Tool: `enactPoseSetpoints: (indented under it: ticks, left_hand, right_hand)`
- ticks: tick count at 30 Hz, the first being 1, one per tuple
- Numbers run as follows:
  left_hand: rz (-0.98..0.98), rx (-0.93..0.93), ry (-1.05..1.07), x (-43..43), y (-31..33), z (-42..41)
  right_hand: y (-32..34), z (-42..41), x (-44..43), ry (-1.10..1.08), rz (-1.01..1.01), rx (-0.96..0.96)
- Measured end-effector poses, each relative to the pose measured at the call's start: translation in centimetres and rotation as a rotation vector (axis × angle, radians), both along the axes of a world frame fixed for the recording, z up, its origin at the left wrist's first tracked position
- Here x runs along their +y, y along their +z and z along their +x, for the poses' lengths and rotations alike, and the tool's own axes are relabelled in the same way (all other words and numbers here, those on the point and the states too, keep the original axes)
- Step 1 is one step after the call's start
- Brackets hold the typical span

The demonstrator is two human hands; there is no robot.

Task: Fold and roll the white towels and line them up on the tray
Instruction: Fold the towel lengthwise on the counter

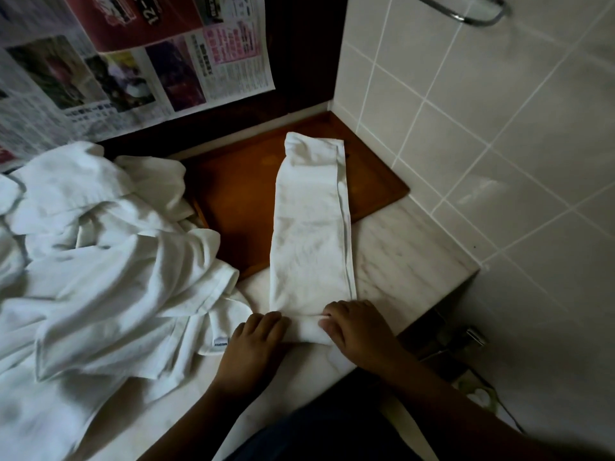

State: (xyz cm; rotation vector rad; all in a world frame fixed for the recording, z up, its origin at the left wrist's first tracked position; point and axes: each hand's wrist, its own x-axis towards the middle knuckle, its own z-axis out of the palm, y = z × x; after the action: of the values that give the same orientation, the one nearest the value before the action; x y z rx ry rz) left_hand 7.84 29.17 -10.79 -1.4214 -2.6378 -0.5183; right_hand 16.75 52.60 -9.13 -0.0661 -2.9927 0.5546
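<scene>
Both hands at near end of folded towel (311,227): left hand (256,341) and right hand (357,327) curl fingers over small starting roll. Towel strip runs from counter onto wooden tray (376,174). Step: rolling just begun. Next: push roll forward evenly toward tray. Unfolded towel pile (100,244) waits left.

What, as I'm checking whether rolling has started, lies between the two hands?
Head view: the rolled near end of the folded towel lies between the left hand and the right hand, both gripping it; the rest reaches onto the tray.
</scene>
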Motion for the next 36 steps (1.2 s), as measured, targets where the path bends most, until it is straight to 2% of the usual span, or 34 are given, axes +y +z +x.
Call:
enactPoseSetpoints:
  ticks: [5,12,20,26,30,36]
  left_hand:
    - [0.029,-0.050,0.049,-0.2,0.2,0.2]
    - [0.033,-0.140,0.093,-0.1,0.5,0.7]
    - [0.074,-0.346,0.055,0.6,1.7,-0.8]
    - [0.149,-0.276,0.049,0.5,1.2,-0.3]
    - [0.181,-0.271,0.086,0.2,0.8,0.3]
    - [0.061,-0.239,0.123,-0.5,0.9,0.6]
  right_hand:
    - [-0.5,1.3,1.0,0.121,-0.096,-0.033]
    - [0.4,1.4,0.9,0.105,0.051,0.080]
    - [0.9,1.5,-0.6,0.081,0.107,0.008]
    - [0.4,1.1,0.8,0.127,0.125,0.005]
    - [0.5,0.7,1.4,0.153,0.050,-0.030]
    - [0.7,0.1,1.5,0.093,0.008,0.012]
